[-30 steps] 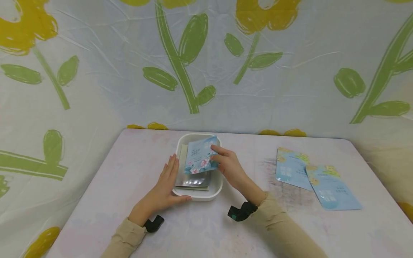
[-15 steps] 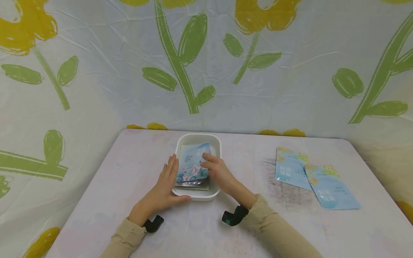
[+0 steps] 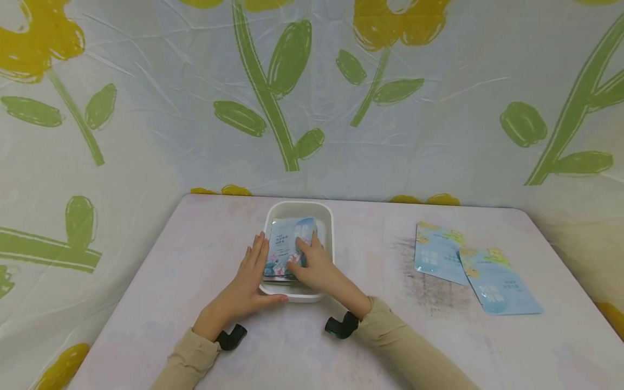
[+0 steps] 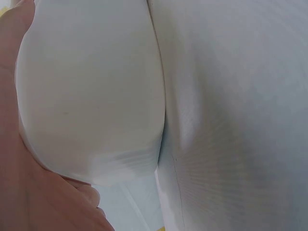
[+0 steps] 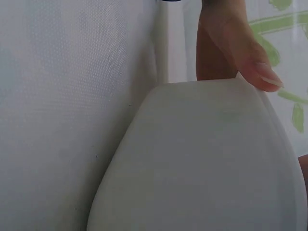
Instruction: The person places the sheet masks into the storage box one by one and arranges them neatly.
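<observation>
A light-blue sheet mask packet [image 3: 285,244] with pink flowers lies on other flat packets inside a white plastic tub [image 3: 329,233]. My right hand [image 3: 317,266] holds it near its right edge, thumb and index finger on its face and the other fingers partly hidden. My left hand [image 3: 245,287] rests on the tub's near left corner, straight fingers along the left side and thumb along the front rim. In the left wrist view the tub's outer wall [image 4: 91,86] fills the space beside that hand. The right wrist view shows the left thumb [image 5: 257,67] over the rim.
Two more blue packets with yellow flowers, a rear one [image 3: 436,254] and a front one [image 3: 502,284], lie overlapping on the table's right side. A dark smudge [image 3: 429,287] marks the pale tabletop. A flower-printed sheet [image 3: 414,135] hangs behind the table.
My right hand has moved left and toward me, and the flowered packet has come down flat onto the stack in the tub. The left hand stays in place.
</observation>
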Available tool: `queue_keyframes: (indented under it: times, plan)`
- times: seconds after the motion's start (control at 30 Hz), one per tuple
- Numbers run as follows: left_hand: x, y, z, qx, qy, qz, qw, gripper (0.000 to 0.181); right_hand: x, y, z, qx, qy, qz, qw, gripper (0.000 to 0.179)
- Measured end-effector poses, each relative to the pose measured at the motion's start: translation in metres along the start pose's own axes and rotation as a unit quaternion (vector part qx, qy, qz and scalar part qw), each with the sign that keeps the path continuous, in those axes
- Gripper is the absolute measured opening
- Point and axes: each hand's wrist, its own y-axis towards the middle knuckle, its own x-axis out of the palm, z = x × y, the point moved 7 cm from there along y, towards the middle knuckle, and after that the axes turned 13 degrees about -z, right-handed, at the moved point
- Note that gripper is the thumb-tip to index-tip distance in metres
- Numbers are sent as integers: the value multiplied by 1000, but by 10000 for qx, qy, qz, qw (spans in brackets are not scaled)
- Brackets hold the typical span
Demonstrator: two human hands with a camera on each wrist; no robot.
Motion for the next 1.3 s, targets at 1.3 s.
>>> queue_keyframes:
  times: [1.3]
  plan:
    - [1, 0, -1, 1, -40, 8, 10000, 126, 7, -3, -10, -205, -390, 173, 9989, 53]
